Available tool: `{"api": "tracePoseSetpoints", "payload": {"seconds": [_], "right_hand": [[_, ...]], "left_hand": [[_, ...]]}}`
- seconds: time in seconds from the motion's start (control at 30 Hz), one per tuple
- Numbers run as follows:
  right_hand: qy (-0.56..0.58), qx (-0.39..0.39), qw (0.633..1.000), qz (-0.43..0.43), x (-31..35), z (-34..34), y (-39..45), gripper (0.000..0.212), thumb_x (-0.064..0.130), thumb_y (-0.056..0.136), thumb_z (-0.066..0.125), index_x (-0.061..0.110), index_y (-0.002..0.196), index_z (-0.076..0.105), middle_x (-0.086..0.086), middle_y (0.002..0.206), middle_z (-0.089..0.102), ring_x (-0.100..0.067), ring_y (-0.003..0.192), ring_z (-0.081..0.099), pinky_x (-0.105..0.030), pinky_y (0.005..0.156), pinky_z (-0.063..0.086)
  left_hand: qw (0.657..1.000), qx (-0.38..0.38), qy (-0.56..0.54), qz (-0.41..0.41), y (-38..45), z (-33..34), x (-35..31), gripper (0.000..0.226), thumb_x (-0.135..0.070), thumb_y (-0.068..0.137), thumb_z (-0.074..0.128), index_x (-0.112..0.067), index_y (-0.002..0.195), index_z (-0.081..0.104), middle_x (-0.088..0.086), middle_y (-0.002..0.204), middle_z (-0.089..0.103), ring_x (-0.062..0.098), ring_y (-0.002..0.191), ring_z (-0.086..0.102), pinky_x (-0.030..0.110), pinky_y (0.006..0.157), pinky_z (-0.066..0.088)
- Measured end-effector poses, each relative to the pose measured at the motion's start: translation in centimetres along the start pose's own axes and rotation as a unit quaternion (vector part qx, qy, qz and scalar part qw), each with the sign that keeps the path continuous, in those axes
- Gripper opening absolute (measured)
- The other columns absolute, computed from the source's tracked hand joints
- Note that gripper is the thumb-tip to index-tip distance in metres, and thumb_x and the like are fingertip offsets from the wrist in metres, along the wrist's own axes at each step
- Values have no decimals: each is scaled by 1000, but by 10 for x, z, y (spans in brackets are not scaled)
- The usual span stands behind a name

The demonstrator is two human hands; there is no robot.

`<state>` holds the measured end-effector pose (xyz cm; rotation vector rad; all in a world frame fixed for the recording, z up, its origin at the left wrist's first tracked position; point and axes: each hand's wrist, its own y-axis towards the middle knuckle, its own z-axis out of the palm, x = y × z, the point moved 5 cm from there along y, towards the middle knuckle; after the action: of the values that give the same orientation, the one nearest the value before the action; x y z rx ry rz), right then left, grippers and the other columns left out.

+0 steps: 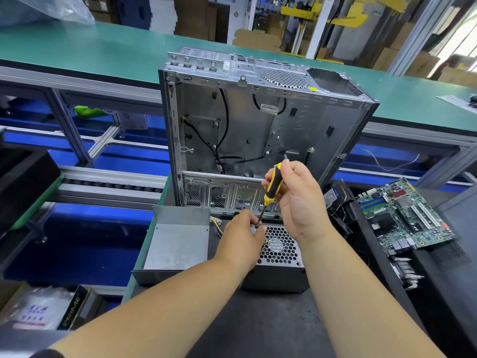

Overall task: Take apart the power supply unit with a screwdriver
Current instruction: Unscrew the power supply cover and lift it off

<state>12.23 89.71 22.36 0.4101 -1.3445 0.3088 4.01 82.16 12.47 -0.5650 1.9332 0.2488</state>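
Observation:
A grey power supply unit (280,267) with a honeycomb fan grille lies on the dark work surface in front of me. My right hand (296,200) grips a yellow and black screwdriver (272,188), held nearly upright, its tip at the far left corner of the unit's top. My left hand (241,237) rests on that corner, its fingertips pinched around the tip of the screwdriver; whether they hold a screw is hidden. A loose grey metal cover (175,244) lies just left of the unit, with coloured wires (216,224) showing between them.
An emptied silver computer case (258,120) stands upright just behind the unit. A green motherboard (405,215) and a hard drive (335,196) lie to the right. A roller conveyor (111,182) runs on the left, a green belt (103,52) behind.

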Motion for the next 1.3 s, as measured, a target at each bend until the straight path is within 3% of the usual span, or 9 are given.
{"api": "tracePoseSetpoints", "payload": {"seconds": [0.13, 0.3, 0.4, 0.53, 0.73, 0.93, 1.1, 1.2, 1.3], "right_hand": [[17, 44, 999, -5, 2, 8, -1, 32, 40, 97, 46, 15, 92, 64, -2, 76, 65, -18, 76, 61, -33, 76, 49], [91, 80, 992, 17, -1, 16, -1, 45, 37, 108, 28, 9, 89, 58, -1, 66, 48, -14, 63, 42, -24, 65, 41], [111, 84, 990, 20, -1, 19, -2, 42, 43, 103, 33, 10, 89, 55, -1, 65, 46, -13, 61, 40, -23, 62, 38], [66, 84, 994, -10, -2, 17, -5, 18, 31, 97, 46, 14, 89, 46, 1, 72, 54, -14, 66, 45, -26, 66, 39], [40, 47, 998, -9, 0, 5, -3, 20, 35, 95, 50, 21, 82, 54, -1, 81, 62, -18, 74, 58, -32, 72, 44], [51, 57, 997, -12, 2, 8, -1, 30, 36, 98, 46, 15, 88, 65, -3, 79, 64, -18, 76, 59, -32, 78, 50], [103, 95, 990, 17, -3, 15, -1, 52, 42, 106, 26, 17, 83, 65, -1, 66, 48, -14, 62, 40, -27, 66, 37], [110, 96, 989, 17, -3, 15, -2, 43, 45, 102, 32, 17, 87, 61, 1, 66, 47, -14, 62, 39, -26, 64, 37], [76, 89, 993, -6, -1, 11, -4, 21, 34, 98, 44, 17, 88, 51, 2, 71, 54, -15, 65, 45, -28, 68, 38]], "left_hand": [[1000, -2, 4, 4, -1, -1, -1, 19, -33, 96, 57, -32, 81, 46, 1, 92, 54, 18, 65, 54, 48, 54, 58], [1000, 0, -4, 5, -1, 0, -1, 18, -33, 95, 58, -32, 81, 46, 0, 93, 54, 19, 68, 54, 49, 58, 59], [1000, 0, -9, -3, 0, 1, 1, 19, -33, 95, 58, -32, 81, 45, 0, 91, 55, 21, 69, 53, 51, 64, 59], [1000, -3, -14, -3, 2, 2, 2, 20, -33, 95, 58, -32, 79, 45, -3, 84, 52, 21, 69, 50, 52, 66, 59], [1000, -4, -1, 0, 2, 1, 1, 18, -33, 95, 57, -32, 81, 46, -1, 92, 55, 20, 66, 54, 50, 61, 58], [1000, -5, 1, 5, 0, 0, 0, 19, -32, 96, 57, -33, 81, 45, -4, 96, 53, 21, 73, 58, 49, 62, 59], [1000, -1, -1, 9, 0, 0, 0, 17, -32, 96, 57, -31, 83, 46, -1, 95, 54, 21, 65, 55, 50, 58, 58], [1000, -1, -2, 13, 0, 0, 0, 17, -31, 96, 57, -31, 84, 46, -1, 95, 54, 20, 66, 55, 50, 58, 58], [1000, -4, -1, 16, 1, 1, 0, 19, -31, 95, 57, -32, 81, 44, -2, 94, 53, 21, 68, 55, 50, 59, 58]]}}
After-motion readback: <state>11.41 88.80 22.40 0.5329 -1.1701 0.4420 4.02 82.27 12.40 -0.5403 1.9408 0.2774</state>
